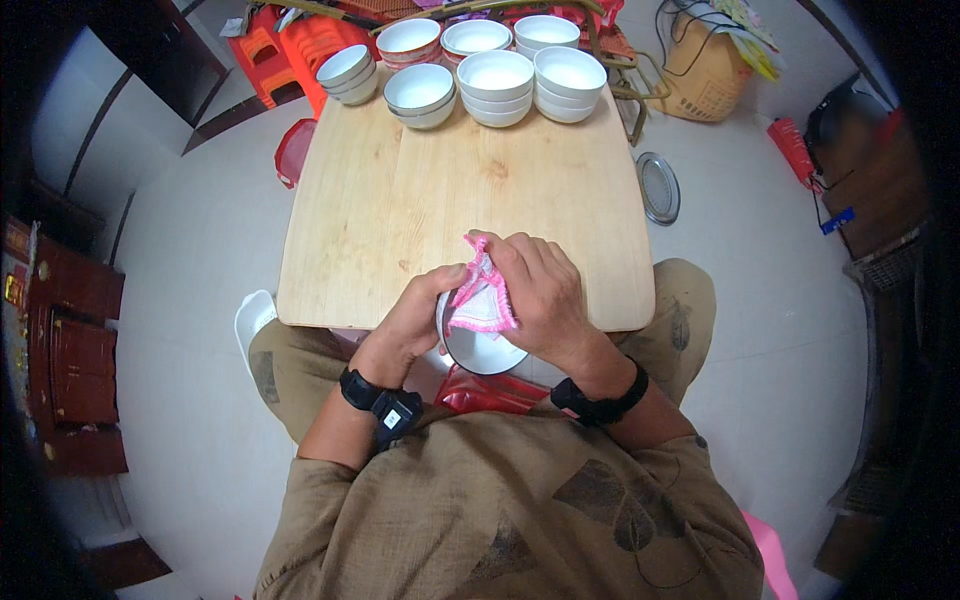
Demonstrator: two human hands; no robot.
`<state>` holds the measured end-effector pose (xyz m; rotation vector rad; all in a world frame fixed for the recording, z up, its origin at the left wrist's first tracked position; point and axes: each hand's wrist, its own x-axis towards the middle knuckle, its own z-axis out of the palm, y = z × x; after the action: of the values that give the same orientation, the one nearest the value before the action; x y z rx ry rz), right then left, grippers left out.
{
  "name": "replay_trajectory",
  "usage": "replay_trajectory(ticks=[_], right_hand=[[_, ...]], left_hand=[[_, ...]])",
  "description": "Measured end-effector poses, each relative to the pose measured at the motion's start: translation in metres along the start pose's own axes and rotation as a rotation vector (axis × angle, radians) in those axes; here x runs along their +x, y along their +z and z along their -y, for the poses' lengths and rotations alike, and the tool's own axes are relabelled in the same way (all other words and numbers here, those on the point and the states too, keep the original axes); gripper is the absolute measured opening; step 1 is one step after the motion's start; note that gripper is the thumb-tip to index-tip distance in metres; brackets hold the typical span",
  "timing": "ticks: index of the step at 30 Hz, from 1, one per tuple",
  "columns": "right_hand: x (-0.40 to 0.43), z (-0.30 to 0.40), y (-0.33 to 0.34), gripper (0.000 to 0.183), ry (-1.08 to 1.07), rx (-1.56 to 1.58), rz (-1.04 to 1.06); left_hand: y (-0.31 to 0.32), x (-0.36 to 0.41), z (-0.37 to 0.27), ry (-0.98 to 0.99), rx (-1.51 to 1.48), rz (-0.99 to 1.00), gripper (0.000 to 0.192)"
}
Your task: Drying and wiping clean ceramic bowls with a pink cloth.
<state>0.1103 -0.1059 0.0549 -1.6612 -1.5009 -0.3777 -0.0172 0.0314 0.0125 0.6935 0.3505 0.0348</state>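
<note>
My left hand (415,311) grips the rim of a white bowl (487,355) with a dark edge, at the near edge of the wooden table (465,187). Over and partly inside the bowl, my right hand (541,292) holds a white cloth with pink edging (484,304). Part of the bowl is hidden by the cloth and the right hand. Stacks of bowls stand along the table's far end, among them a front middle stack (496,86), a front right stack (567,82), a shorter stack (420,95) and small bowls (348,73) at the left corner.
Red and orange plastic stools (311,49) stand beyond the table's far left corner. On the floor to the right lies an oval metal tray (658,187). A tan woven basket (697,71) with cables over it is farther back. My knees flank the table's near corners.
</note>
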Motion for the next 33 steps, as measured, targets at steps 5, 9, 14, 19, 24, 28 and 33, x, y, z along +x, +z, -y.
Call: replay_trajectory(ticks=[5, 9, 14, 19, 24, 28, 33], right_hand=[[-0.009, -0.020, 0.004, 0.054, 0.081, 0.140, 0.155], [-0.011, -0.022, 0.006, 0.061, 0.179, 0.276, 0.135], [-0.011, -0.018, 0.002, 0.057, 0.573, 0.381, 0.107], [-0.010, -0.025, -0.002, 0.041, 0.201, 0.045, -0.226], [0.001, -0.019, -0.003, 0.035, -0.158, 0.100, -0.026], [-0.004, -0.017, 0.002, 0.039, -0.106, 0.019, 0.071], [-0.008, -0.021, 0.008, 0.038, -0.094, -0.068, 0.121]], left_hand=[[-0.004, 0.007, 0.017, 0.042, 0.139, -0.058, 0.043], [-0.007, 0.012, 0.022, 0.054, 0.154, -0.038, 0.051], [0.006, 0.009, 0.020, 0.064, 0.060, 0.007, 0.053], [0.011, 0.014, 0.021, 0.079, -0.057, -0.041, 0.050], [0.003, 0.015, 0.025, 0.118, -0.083, 0.023, 0.049], [0.006, 0.013, 0.026, 0.053, -0.004, -0.102, 0.052], [0.009, 0.006, 0.020, 0.042, 0.063, -0.058, 0.053]])
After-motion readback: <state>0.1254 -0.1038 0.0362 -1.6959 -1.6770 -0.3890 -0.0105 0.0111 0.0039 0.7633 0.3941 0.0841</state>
